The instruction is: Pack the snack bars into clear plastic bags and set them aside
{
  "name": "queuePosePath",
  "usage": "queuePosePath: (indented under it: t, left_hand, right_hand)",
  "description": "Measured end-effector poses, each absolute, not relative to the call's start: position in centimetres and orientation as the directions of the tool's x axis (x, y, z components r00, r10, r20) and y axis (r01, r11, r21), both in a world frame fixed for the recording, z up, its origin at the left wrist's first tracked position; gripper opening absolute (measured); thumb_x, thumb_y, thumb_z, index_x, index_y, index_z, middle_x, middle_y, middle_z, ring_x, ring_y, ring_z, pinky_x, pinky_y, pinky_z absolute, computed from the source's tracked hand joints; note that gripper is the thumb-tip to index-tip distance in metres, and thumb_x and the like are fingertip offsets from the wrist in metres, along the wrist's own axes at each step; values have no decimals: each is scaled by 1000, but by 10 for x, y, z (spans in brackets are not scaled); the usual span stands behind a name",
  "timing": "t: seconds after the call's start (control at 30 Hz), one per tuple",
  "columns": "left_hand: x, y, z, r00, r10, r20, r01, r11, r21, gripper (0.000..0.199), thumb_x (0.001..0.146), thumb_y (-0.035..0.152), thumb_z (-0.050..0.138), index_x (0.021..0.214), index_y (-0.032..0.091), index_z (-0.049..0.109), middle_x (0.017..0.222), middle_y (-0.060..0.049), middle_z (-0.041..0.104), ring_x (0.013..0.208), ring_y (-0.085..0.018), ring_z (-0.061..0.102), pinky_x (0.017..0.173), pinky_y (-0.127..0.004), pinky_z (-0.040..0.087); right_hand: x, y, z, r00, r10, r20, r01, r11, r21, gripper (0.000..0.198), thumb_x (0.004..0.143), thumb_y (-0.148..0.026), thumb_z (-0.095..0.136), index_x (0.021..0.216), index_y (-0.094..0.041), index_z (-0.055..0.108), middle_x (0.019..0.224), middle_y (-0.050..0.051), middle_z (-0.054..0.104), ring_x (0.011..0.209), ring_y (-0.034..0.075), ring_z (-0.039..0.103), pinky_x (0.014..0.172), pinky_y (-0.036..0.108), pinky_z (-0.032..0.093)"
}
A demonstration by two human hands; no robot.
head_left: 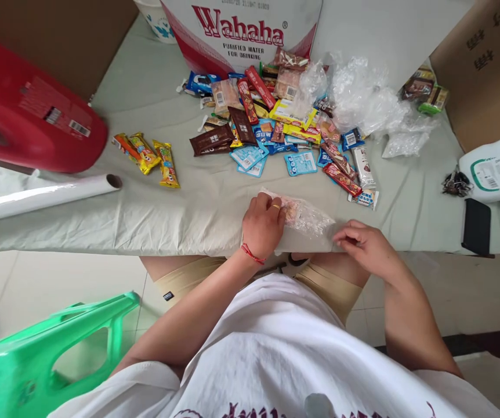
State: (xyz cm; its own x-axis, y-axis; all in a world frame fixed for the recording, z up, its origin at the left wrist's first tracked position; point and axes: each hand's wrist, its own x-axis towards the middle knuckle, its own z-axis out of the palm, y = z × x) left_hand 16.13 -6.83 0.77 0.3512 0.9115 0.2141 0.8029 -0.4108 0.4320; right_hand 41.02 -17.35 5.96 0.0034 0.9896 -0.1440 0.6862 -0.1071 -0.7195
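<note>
At the table's front edge lies a pinkish snack packet in crinkled clear plastic wrap. My left hand is closed over the packet's left end, its fingers curled down on it. My right hand pinches the right end of the plastic wrap between thumb and fingertips. What is printed on the packet is hidden by the fingers and the shiny plastic. Just beyond my hands, a blue-and-white snack packet and a red wafer bar lie nearest.
A pile of mixed snacks lies before a Wahaha carton, with crumpled clear plastic at its right. Yellow packets, a plastic wrap roll and a red jug stand left; a phone and white bottle right.
</note>
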Motion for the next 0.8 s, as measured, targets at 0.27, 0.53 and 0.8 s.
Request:
queuePosePath:
  t: [0.27,0.53,0.8]
  left_hand:
    - [158,-73,-10,329,899,289,731,-436,525,29,105,34,47,116,20,70,109,-13,62,104,-27,56,90,-40,46]
    - [158,-76,-10,338,884,323,741,-462,487,33,107,36,46,117,20,73,104,-13,66,96,-27,57,85,-41,45]
    - [159,-77,-12,375,885,274,750,-464,472,26,102,23,48,103,20,74,100,-14,69,94,-29,60,81,-42,48]
  right_hand:
    - [395,-129,33,456,889,30,569,-266,-779,51,98,-56,56,131,-19,65,109,13,74,100,25,66,85,37,50]
    - [353,-138,43,174,984,-40,853,-171,-494,13,93,-31,59,92,-20,67,107,12,66,96,27,62,85,37,49]
    - [296,-82,75,62,997,-54,855,-81,-513,9,97,-22,54,98,-22,63,89,4,72,80,21,65,72,30,42]
